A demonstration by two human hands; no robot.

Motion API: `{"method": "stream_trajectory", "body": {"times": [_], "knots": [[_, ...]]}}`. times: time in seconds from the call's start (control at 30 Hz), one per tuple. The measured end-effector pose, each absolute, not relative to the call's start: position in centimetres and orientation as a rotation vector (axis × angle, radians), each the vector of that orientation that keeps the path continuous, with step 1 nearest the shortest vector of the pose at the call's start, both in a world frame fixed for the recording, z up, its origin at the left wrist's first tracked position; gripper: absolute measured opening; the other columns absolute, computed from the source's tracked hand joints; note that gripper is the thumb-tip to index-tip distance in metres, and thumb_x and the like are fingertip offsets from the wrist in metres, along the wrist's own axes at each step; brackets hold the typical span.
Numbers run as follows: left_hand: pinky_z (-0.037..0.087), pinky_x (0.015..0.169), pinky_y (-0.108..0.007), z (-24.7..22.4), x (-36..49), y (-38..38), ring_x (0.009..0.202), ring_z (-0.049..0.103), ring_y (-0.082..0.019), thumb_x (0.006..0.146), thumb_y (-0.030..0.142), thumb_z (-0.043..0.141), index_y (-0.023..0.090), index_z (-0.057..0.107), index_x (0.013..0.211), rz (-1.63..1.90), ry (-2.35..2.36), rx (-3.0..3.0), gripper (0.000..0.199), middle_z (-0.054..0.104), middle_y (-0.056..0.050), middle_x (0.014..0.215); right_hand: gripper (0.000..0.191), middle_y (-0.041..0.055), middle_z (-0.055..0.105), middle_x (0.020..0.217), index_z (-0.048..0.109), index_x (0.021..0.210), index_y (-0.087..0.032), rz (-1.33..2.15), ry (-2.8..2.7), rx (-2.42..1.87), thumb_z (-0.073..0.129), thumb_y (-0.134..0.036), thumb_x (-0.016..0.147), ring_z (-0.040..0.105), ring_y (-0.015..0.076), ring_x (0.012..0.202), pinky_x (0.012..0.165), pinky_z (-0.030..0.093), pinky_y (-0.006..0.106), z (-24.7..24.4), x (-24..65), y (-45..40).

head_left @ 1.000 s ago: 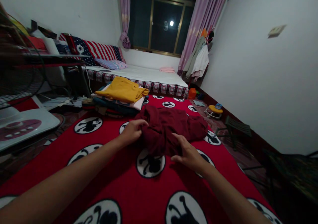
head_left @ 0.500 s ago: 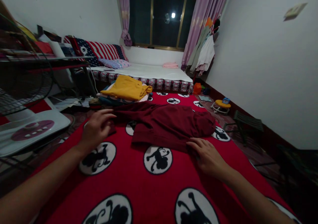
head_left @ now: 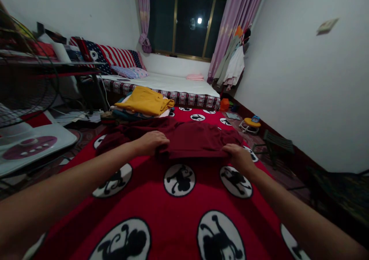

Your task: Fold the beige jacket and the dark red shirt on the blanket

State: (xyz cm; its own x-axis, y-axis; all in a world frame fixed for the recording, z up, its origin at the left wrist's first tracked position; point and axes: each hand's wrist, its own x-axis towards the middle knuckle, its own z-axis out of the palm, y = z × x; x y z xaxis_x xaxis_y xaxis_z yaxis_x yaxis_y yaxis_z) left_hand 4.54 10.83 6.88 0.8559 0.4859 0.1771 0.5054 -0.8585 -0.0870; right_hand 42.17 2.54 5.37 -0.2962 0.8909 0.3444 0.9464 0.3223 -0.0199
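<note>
No legible text, label, brand, number or sign found in the view. The red blanket (head_left: 178,217) bears white discs with black cartoon figures only, no lettering. The pillow (head_left: 115,58) by the far bed carries a stars-and-stripes pattern, without words. The white fan base (head_left: 31,146) at left shows a dark control panel with pale buttons; any markings on it are too small and blurred to read. The pale plate (head_left: 327,25) on the right wall is blank as far as can be told. The dark red garment (head_left: 198,139) and the yellow garment (head_left: 145,100) show no print or tag.
</note>
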Motion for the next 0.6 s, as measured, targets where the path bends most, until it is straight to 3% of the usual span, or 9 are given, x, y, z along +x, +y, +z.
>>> {"method": "stream_trajectory", "body": {"times": [0.1, 0.23, 0.37, 0.47, 0.53, 0.6], "knots": [[0.042, 0.065, -0.024, 12.1, 4.1, 7.8, 0.073, 0.058, -0.017, 0.069, 0.016, 0.057, 0.017, 0.056, 0.082, -0.440, -0.969, -2.953, 0.014, 0.061, -0.002, 0.078, 0.035, 0.0050, 0.071, 0.095, 0.070, 0.089, -0.020, -0.387, -2.142, -1.502, 0.050, -0.005, 0.065, 0.065, 0.0224, 0.091, 0.075, 0.046, 0.028, 11.0, 43.5, 1.8], [0.038, 0.058, -0.019, 14.9, 3.2, 2.8, 0.067, 0.053, -0.012, 0.067, 0.015, 0.055, 0.016, 0.055, 0.086, -0.529, -1.092, -3.324, 0.019, 0.059, 0.003, 0.075, 0.028, 0.0035, 0.073, 0.084, 0.072, 0.086, -0.023, -0.181, -2.189, -1.610, 0.053, -0.013, 0.067, 0.066, 0.0216, 0.076, 0.065, 0.046, 0.028, 13.3, 44.5, -1.7], [0.035, 0.049, -0.020, 11.3, 2.5, 0.1, 0.057, 0.050, -0.011, 0.069, 0.022, 0.061, 0.017, 0.061, 0.084, 0.140, -1.176, -3.593, 0.016, 0.059, 0.004, 0.068, 0.035, 0.0006, 0.074, 0.081, 0.073, 0.086, -0.026, 0.455, -2.516, -1.855, 0.054, -0.008, 0.063, 0.068, 0.0188, 0.075, 0.063, 0.045, 0.023, 9.3, 44.1, -5.8], [0.035, 0.047, -0.020, 9.0, 2.5, 0.6, 0.054, 0.052, -0.012, 0.075, 0.035, 0.063, 0.018, 0.066, 0.075, 0.516, -1.228, -3.689, 0.018, 0.061, 0.003, 0.062, 0.030, 0.0022, 0.074, 0.085, 0.073, 0.091, -0.025, 1.007, -2.569, -1.796, 0.067, -0.017, 0.063, 0.068, 0.0204, 0.076, 0.062, 0.047, 0.023, 8.0, 43.8, -6.4], [0.041, 0.054, -0.020, 8.7, 3.0, 2.1, 0.061, 0.057, -0.013, 0.080, 0.041, 0.060, 0.018, 0.068, 0.080, 0.226, -1.337, -3.686, 0.025, 0.065, 0.001, 0.069, 0.029, 0.0038, 0.073, 0.088, 0.072, 0.097, -0.023, 1.255, -2.403, -1.701, 0.070, -0.032, 0.069, 0.067, 0.0211, 0.078, 0.064, 0.049, 0.025, 8.4, 43.6, -4.9], [0.047, 0.066, -0.022, 8.7, 4.0, 4.4, 0.074, 0.062, -0.016, 0.084, 0.041, 0.056, 0.018, 0.069, 0.087, -0.302, -1.411, -3.511, 0.027, 0.069, -0.002, 0.083, 0.030, 0.0052, 0.073, 0.092, 0.071, 0.098, -0.020, 1.131, -2.227, -1.643, 0.065, -0.040, 0.076, 0.067, 0.0219, 0.083, 0.070, 0.051, 0.028, 8.8, 43.6, -2.1]]}}
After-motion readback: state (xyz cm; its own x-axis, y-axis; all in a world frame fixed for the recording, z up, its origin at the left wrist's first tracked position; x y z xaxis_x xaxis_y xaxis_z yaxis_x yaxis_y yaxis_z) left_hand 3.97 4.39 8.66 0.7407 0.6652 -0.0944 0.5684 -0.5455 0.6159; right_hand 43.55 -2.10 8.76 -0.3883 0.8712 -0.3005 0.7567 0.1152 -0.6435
